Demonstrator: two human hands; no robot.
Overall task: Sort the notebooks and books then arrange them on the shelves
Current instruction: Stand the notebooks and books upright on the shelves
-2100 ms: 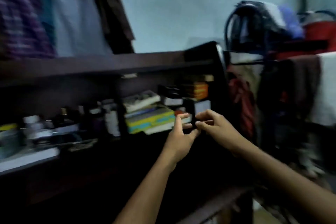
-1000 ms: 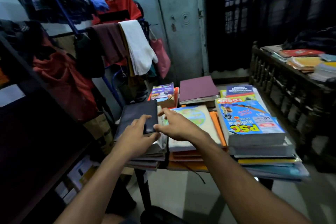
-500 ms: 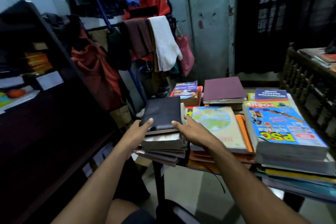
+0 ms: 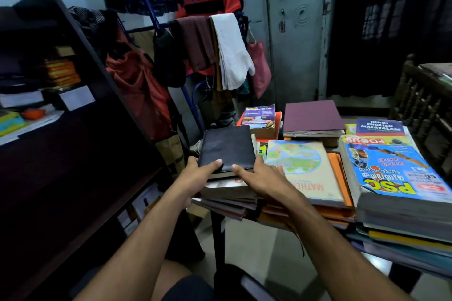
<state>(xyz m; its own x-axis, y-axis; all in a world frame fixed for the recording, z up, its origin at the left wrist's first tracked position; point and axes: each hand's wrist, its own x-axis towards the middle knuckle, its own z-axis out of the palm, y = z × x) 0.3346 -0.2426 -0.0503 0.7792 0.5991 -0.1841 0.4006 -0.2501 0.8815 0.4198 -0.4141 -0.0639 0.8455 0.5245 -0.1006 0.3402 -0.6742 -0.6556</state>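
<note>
A black-covered notebook (image 4: 226, 146) lies on top of a short stack of books (image 4: 227, 189) at the left end of the table. My left hand (image 4: 195, 176) grips its near left corner, thumb on the cover. My right hand (image 4: 264, 178) grips the near right corner, thumb on top and fingers along the right edge. To the right lie a mathematics book (image 4: 300, 166), a thick PSC guide (image 4: 391, 168), a maroon book (image 4: 311, 115), a blue dictionary (image 4: 379, 127) and a magazine (image 4: 259, 115). The dark shelf unit (image 4: 73, 154) stands at the left.
The shelves hold orange books (image 4: 62, 72) and papers at the upper left. A clothes rack (image 4: 195, 44) hung with garments stands behind the table. A carved wooden rail (image 4: 423, 105) is at the right, and a grey door (image 4: 293, 32) behind.
The view swung from the shelf to the table. Both hands reached the black notebook and now grip its near corners, thumbs on the cover.
</note>
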